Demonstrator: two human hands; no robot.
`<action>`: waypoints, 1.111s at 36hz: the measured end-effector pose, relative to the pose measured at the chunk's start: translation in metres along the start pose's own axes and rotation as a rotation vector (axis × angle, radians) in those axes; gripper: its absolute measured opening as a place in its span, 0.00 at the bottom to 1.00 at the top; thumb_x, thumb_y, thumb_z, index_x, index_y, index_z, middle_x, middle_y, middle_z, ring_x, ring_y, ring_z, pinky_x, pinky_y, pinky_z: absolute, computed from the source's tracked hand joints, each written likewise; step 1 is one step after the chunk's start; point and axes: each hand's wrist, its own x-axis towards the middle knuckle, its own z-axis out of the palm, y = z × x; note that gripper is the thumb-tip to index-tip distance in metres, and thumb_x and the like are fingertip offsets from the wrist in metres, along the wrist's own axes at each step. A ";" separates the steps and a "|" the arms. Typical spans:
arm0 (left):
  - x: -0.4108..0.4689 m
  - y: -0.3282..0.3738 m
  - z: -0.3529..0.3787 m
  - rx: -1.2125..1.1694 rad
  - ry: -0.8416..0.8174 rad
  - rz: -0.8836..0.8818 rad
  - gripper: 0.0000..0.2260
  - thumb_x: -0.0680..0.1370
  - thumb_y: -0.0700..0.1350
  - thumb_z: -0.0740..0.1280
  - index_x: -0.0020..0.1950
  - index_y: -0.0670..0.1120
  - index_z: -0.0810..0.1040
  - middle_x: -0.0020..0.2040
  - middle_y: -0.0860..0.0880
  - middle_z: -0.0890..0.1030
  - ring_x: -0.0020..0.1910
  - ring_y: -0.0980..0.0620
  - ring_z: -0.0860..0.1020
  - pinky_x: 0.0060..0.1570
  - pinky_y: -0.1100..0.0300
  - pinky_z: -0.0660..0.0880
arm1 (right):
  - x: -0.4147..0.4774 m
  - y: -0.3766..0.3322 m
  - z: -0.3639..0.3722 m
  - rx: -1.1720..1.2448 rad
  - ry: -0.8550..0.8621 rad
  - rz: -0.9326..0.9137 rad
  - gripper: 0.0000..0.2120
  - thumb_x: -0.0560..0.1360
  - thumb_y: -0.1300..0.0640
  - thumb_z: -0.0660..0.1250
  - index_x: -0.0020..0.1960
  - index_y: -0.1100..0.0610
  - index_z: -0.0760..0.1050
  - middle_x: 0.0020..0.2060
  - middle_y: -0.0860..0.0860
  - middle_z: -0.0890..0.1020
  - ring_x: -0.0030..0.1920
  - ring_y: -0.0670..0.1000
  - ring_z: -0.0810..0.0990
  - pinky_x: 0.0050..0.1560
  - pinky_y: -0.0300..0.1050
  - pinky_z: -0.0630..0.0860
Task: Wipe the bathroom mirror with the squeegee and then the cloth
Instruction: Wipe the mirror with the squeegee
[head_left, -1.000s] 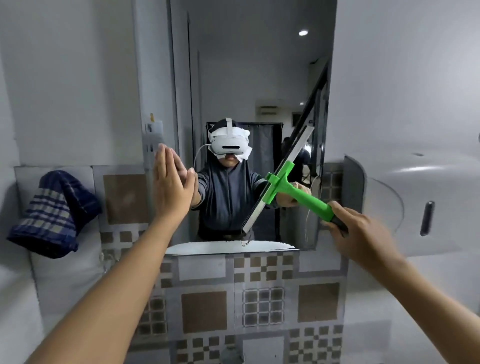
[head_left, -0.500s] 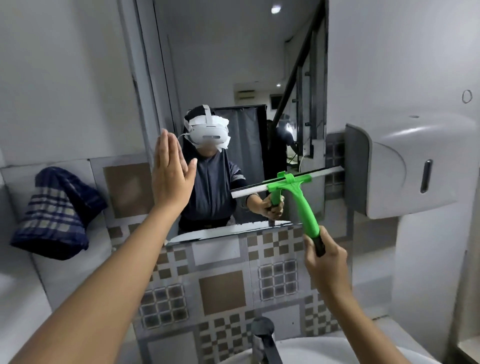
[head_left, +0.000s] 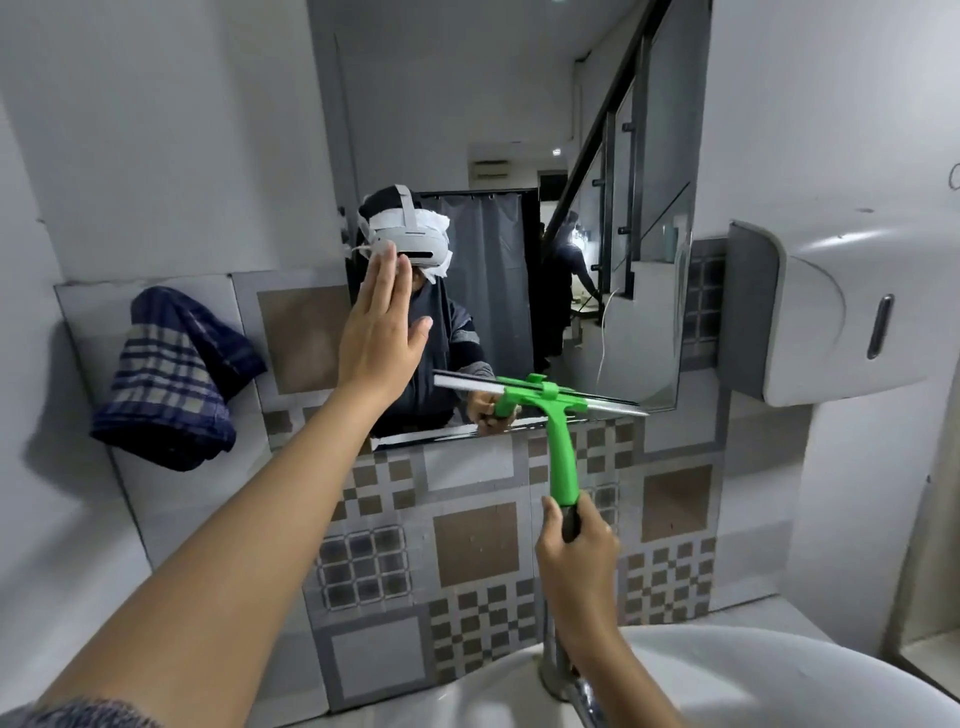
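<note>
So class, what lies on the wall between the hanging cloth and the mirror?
Head view: only bare wall tiling between the checked cloth and the mirror; nothing else hangs there.

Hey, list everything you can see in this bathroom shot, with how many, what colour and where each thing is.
squeegee: one, green with a dark grip, blade across the bottom edge of the mirror
mirror: one, on the wall, centre
cloth: one, blue and cream checked, hanging on the wall at left
dispenser: one, white and grey, on the wall at right
tiles: many, grey and brown patterned, below the mirror
sink: one, white, bottom right
tap: one, chrome, at the sink's back edge
left hand: one, open, flat against the mirror
right hand: one, gripping the squeegee handle
</note>
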 end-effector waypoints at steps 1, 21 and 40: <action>-0.002 -0.001 -0.001 -0.001 -0.010 0.004 0.31 0.78 0.46 0.62 0.75 0.41 0.48 0.77 0.44 0.48 0.75 0.47 0.48 0.71 0.51 0.59 | -0.006 0.002 0.005 -0.031 -0.006 -0.018 0.07 0.76 0.62 0.63 0.39 0.57 0.72 0.24 0.50 0.70 0.22 0.44 0.64 0.22 0.37 0.62; -0.028 0.002 0.001 -0.022 -0.053 -0.022 0.30 0.77 0.41 0.62 0.75 0.42 0.51 0.76 0.44 0.50 0.75 0.46 0.49 0.72 0.50 0.57 | -0.023 0.007 -0.005 -0.407 -0.141 -0.030 0.06 0.77 0.56 0.62 0.51 0.58 0.72 0.30 0.51 0.76 0.26 0.46 0.72 0.22 0.35 0.65; -0.037 0.047 -0.024 -0.225 0.020 -0.171 0.23 0.78 0.44 0.61 0.71 0.39 0.62 0.72 0.42 0.64 0.71 0.46 0.62 0.71 0.50 0.59 | 0.000 -0.042 -0.083 -0.438 -0.311 -0.192 0.05 0.72 0.55 0.69 0.46 0.56 0.76 0.33 0.53 0.80 0.30 0.52 0.78 0.33 0.50 0.79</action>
